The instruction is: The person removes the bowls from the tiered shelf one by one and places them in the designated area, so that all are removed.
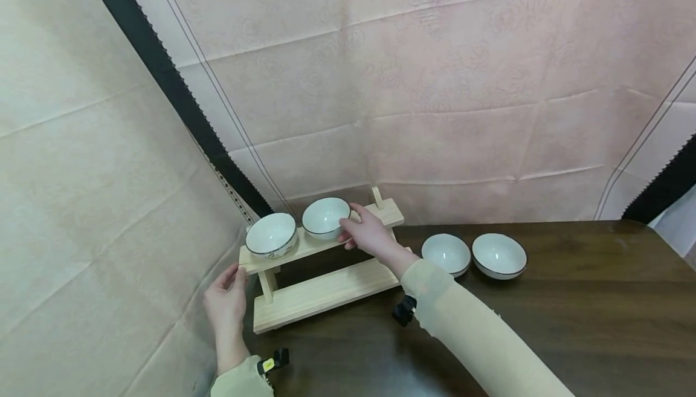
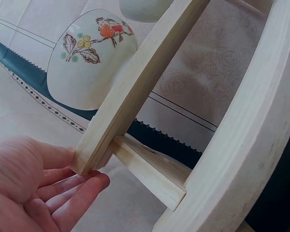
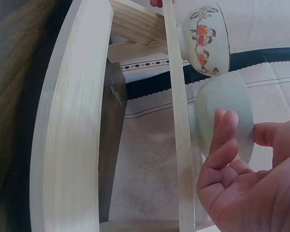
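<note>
A two-tier wooden rack (image 1: 326, 293) stands on the dark table. My left hand (image 1: 227, 300) pinches the left end of its upper board (image 2: 121, 101), thumb on one face and fingers on the other. On that board a white bowl (image 1: 272, 234) sits near the left end; the left wrist view shows its bird-and-branch print (image 2: 108, 31). Beside it is a second white bowl (image 1: 325, 216) with a dark rim. My right hand (image 1: 372, 234) holds this one by its right side, thumb at the rim and fingers against the outer wall (image 3: 208, 101). Its base is close against the board.
Two more white bowls (image 1: 446, 253) (image 1: 499, 255) stand side by side on the table (image 1: 598, 300), right of the rack. A small wooden peg (image 1: 377, 196) sticks up near the upper board's right end. Fabric walls (image 1: 462, 101) close off the back and left.
</note>
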The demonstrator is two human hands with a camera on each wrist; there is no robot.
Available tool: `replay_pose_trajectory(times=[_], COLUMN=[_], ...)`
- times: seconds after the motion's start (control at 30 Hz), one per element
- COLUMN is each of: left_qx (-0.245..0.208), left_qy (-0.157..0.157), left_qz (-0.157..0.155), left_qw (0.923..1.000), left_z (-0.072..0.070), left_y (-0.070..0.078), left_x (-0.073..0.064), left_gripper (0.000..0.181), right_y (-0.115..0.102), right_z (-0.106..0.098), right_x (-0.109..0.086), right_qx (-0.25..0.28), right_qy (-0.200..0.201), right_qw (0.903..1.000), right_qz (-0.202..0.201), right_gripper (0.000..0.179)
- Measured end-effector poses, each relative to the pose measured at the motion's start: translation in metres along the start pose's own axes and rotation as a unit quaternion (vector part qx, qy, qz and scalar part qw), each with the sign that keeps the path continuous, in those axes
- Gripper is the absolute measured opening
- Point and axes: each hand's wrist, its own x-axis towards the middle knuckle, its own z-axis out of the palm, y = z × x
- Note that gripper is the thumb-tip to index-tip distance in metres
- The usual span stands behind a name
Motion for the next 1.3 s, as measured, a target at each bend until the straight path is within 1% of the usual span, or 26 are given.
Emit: replay_pose_trajectory(times=[0.1,0.33,0.6,0.83,1.03,1.23,1.3], left_qx=[0.004,0.000,0.017,0.006,0.024,0.030,0.030], left_qy=[-0.001,-0.002,0.000,-0.002,0.003,0.008,0.009], left_qz=[0.004,0.006,-0.003,0.001,-0.008,0.002,0.005], left_qw=[1.0000,1.0000,0.9999,1.0000,0.9997,0.9995,0.9995], left_z=[0.000,0.000,0.000,-0.001,-0.001,0.000,0.001], left_y=[0.000,0.000,0.003,0.002,0.002,0.001,0.001], left_x=[0.000,0.000,-0.002,-0.001,-0.001,0.000,-0.001], left_gripper=[0.041,0.041,0.041,0.041,0.042,0.041,0.041], right_y=[0.000,0.000,0.002,0.006,0.010,0.020,0.022], right_z=[0.000,0.000,0.000,-0.002,-0.002,-0.002,-0.003], right_x=[-0.001,-0.001,-0.003,-0.002,-0.002,-0.005,-0.008], right_qx=[0.000,-0.008,0.022,0.035,0.049,0.086,0.091], right_qy=[0.000,0.004,0.009,0.019,0.028,0.051,0.056], right_qw=[1.0000,1.0000,0.9997,0.9992,0.9984,0.9949,0.9942], right_qz=[0.000,0.003,-0.003,0.006,0.005,0.007,0.010], right_gripper=[0.068,0.067,0.066,0.067,0.067,0.065,0.064])
